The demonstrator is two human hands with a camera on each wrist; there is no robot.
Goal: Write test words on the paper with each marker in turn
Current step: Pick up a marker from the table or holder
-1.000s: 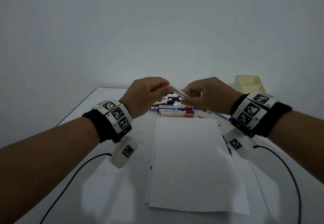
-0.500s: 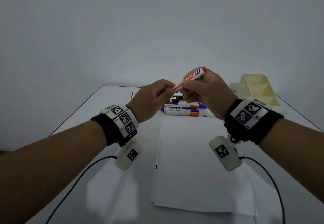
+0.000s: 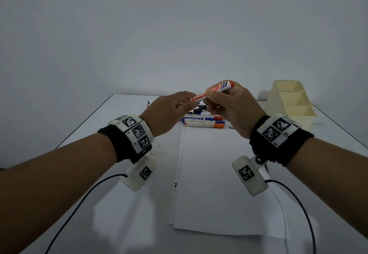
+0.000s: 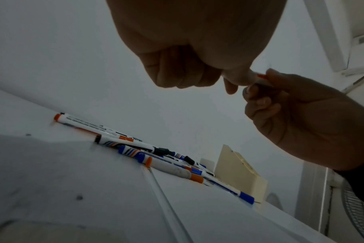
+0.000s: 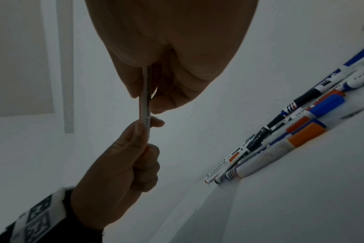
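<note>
Both hands hold one red-and-white marker (image 3: 211, 92) in the air above the far end of the white paper (image 3: 219, 184). My right hand (image 3: 231, 106) grips its barrel, the striped end pointing up and right. My left hand (image 3: 171, 110) pinches its lower left end, where the cap end is hidden in the fingers. In the right wrist view the marker (image 5: 145, 102) runs straight between the two hands. Several more markers (image 3: 203, 121) lie in a bunch on the table just beyond the paper's far edge, orange, blue and black caps among them.
A cream tiered holder (image 3: 288, 104) stands at the back right of the white table (image 3: 123, 126). Black cables trail from both wrist cameras across the table near its front edge. A plain grey wall rises behind the table.
A second ago both hands held the marker low over the marker pile. They have lifted it, and the right hand has tilted its far end up and right. The view has shifted slightly.
</note>
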